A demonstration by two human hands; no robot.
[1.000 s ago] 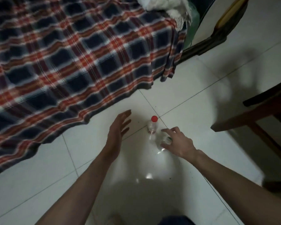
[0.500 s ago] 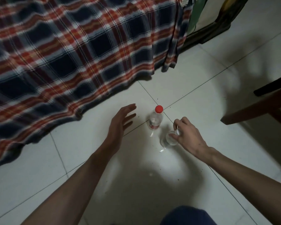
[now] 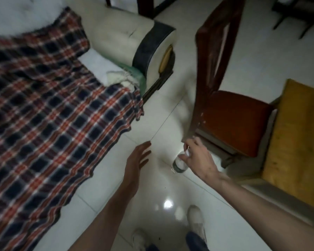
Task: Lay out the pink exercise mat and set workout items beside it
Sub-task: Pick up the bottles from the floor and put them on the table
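Right hand (image 3: 196, 158) at lower centre, fingers pinching the top of a clear water bottle (image 3: 179, 164) above the white floor (image 3: 170, 120). Left hand (image 3: 137, 160) just left, fingers straight, holding nothing. Plaid blanket (image 3: 43, 115) at left, wooden chair (image 3: 230, 113) at right.

A blanket (image 3: 49, 127) lies over the sofa (image 3: 120, 33) at the left, its edge hanging to the floor (image 3: 101, 178). A chair (image 3: 232, 120) stands at the right, with a surface (image 3: 297, 138) to its right. Between sofa and chair, the left hand (image 3: 137, 160) is above the floor; right of it, the right hand (image 3: 198, 156) holds a bottle (image 3: 179, 163) just before the chair. Two shoes (image 3: 196, 220) stand on the floor nearest the camera.
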